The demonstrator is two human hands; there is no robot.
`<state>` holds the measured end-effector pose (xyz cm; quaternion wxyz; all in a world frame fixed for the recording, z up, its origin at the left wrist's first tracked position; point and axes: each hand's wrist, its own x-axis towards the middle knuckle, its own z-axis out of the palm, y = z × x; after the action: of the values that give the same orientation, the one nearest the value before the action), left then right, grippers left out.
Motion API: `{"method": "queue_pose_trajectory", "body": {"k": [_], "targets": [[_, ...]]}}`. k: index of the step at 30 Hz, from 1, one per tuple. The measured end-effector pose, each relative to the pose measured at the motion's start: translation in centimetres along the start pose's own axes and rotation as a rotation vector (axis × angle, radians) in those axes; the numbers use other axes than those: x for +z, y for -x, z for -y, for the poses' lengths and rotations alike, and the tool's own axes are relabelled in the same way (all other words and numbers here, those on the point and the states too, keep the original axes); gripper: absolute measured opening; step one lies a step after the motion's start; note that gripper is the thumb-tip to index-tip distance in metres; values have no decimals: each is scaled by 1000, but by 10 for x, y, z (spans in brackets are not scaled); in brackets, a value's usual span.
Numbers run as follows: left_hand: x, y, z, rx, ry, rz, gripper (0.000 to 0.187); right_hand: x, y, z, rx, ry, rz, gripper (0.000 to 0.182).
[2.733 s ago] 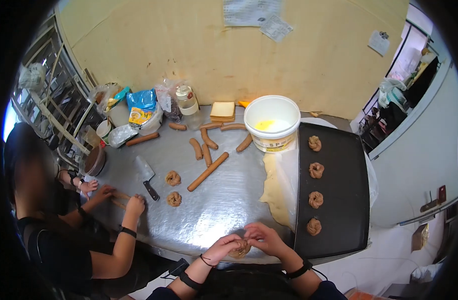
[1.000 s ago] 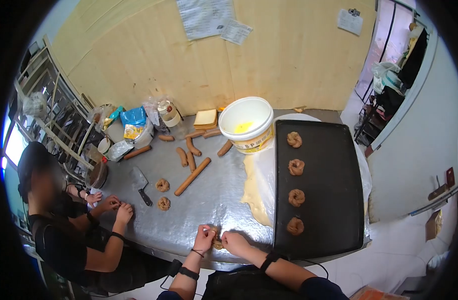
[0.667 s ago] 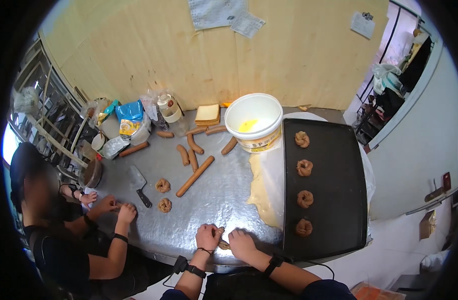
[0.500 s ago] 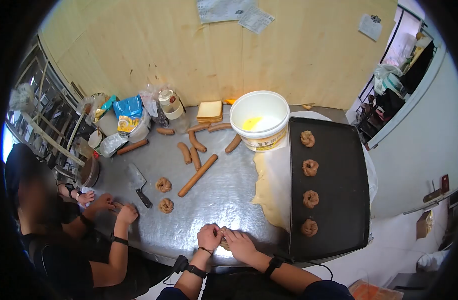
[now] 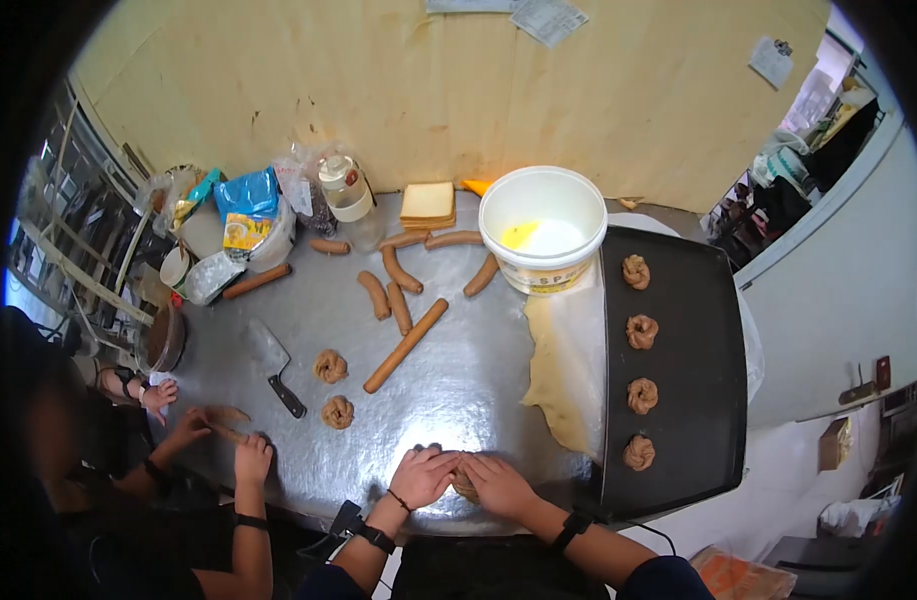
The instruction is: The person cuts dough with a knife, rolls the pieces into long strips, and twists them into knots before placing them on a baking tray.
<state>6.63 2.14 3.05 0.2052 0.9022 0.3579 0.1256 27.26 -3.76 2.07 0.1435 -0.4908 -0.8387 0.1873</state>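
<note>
My left hand [image 5: 424, 476] and my right hand [image 5: 497, 485] meet at the front edge of the metal table, their fingers wrapped round a brown dough piece [image 5: 465, 484] that is mostly hidden beneath them. Two twisted dough rings [image 5: 330, 366] lie to the left, beyond my left hand. Several brown dough rolls [image 5: 400, 268] and one long straight roll [image 5: 406, 345] rest farther back. On the right, a black tray [image 5: 686, 330] holds a column of several dough rings [image 5: 641, 332].
A white bucket [image 5: 543, 225], sliced bread [image 5: 428, 205], a bottle [image 5: 346, 195] and bags stand along the back. A scraper with a black handle [image 5: 287, 397] lies left. A flat dough sheet [image 5: 550, 375] borders the tray. At left a co-worker's hands [image 5: 252, 460] handle dough.
The view has shifted, so the table items appear slightly moved. My left hand's fingers now lie closer over the dough, against my right hand. The co-worker's hands have moved apart, showing a longer dough strip.
</note>
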Motion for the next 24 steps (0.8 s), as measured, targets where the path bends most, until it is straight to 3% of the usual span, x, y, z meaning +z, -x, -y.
{"method": "queue_pose_trajectory", "body": {"k": [7, 14, 19, 21, 22, 23, 24], "targets": [[14, 17, -4, -37, -212, 44, 50, 2, 2, 7, 21, 77, 62, 51], [20, 28, 1, -96, -225, 89, 50, -14, 16, 3, 59, 160, 205, 53], [11, 25, 8, -214, 130, 24, 40, -14, 26, -6, 44, 190, 248, 55], [15, 21, 4, -270, 222, 7, 38, -19, 23, -17, 116, -96, 343, 56], [17, 18, 0, -285, 317, -102, 35, -19, 21, -26, 113, -93, 338, 56], [20, 16, -5, -297, 414, -208, 33, -18, 17, -37, 215, -336, 367, 57], [20, 13, -11, -207, 342, -177, 38, -18, 16, -43, 317, -578, 389, 60]]}}
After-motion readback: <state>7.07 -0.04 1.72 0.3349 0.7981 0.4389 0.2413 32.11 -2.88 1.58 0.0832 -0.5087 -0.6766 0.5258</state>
